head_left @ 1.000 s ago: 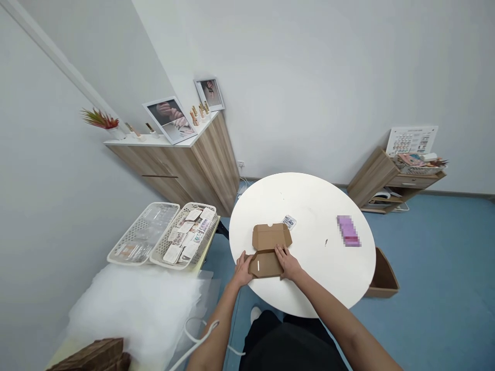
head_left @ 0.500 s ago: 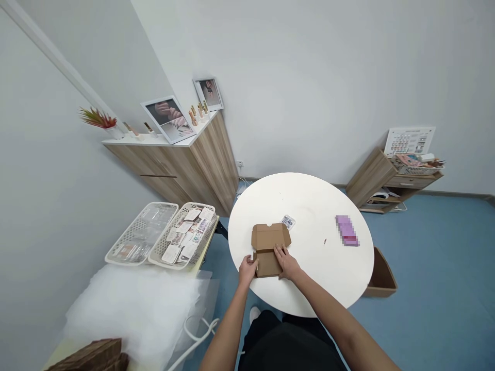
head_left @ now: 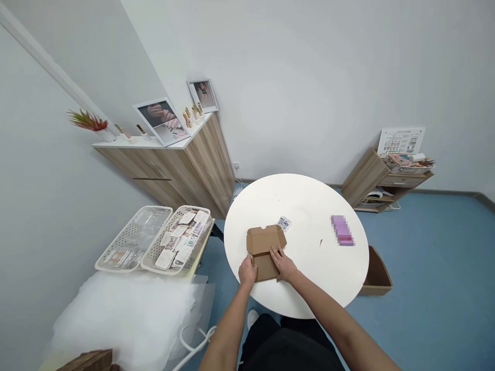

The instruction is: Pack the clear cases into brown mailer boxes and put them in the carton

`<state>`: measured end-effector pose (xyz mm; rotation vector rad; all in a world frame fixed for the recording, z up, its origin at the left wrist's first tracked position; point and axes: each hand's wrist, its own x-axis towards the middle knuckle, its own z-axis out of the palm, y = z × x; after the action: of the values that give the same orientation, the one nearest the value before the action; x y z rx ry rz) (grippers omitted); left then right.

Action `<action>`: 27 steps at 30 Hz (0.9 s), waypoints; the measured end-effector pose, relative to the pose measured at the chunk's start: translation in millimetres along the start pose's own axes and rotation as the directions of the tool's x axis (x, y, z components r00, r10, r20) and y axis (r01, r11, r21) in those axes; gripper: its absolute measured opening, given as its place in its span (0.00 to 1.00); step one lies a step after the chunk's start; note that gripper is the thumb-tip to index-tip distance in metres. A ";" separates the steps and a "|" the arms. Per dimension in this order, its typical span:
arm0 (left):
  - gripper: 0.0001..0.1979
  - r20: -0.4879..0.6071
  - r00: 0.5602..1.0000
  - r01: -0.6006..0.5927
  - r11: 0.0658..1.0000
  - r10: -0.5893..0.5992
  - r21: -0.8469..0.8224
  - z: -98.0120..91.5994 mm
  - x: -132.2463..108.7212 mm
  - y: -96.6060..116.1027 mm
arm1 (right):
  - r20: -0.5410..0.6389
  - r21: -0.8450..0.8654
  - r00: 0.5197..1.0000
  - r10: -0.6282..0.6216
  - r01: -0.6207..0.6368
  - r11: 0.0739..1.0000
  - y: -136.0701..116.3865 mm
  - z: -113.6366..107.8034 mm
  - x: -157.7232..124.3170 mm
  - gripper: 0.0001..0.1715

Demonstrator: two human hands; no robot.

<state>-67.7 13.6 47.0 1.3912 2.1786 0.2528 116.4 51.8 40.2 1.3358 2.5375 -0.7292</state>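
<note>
**Q:** Grip status, left hand (head_left: 247,271)?

**A:** Lightly clenched: thumb lies over the left edge of the brown corrugated cardboard mailer box (head_left: 266,248), fingers curled against that edge.

**Q:** Box position?

**A:** Lying folded near the close edge of the round white tabletop (head_left: 309,206), notched flap pointing away from the person.

**Q:** Right hand (head_left: 283,264)?

**A:** Released, palm down, fingers spread on the box's near panel, pressing rather than grasping.

**Q:** Technique note?

**A:** Judged best: spread pressure evenly along the fold while the left side steadies the edge. That should keep the crease square and stop the cardboard buckling.

**Q:** Further right?

**A:** Small clear plastic packet (head_left: 284,223) just behind the box. Blurred pink rectangular package (head_left: 342,230) well apart on the tabletop. Open brown cardboard carton (head_left: 377,273) on the blue floor beyond the rim.
</note>
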 end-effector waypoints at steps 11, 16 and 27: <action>0.43 -0.167 0.848 -0.471 0.860 0.502 0.196 2.6 -16.6 -20.9 | 0.043 -0.022 0.986 -0.164 0.165 0.986 8.2 -19.5 29.8 0.79; 0.49 0.011 0.891 -0.445 0.870 0.454 0.213 -3.8 1.3 -25.3 | 0.017 -0.008 0.967 -0.255 0.255 0.967 10.7 -46.5 36.6 0.62; 0.59 0.044 0.903 -0.428 0.884 0.427 0.188 -4.3 2.0 -30.4 | -0.414 0.181 0.851 0.323 -0.271 0.945 90.5 -70.2 74.2 0.27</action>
<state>-94.4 2.2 36.9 1.9802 1.9092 0.2011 151.5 183.6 42.3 2.0863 2.5288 -0.5681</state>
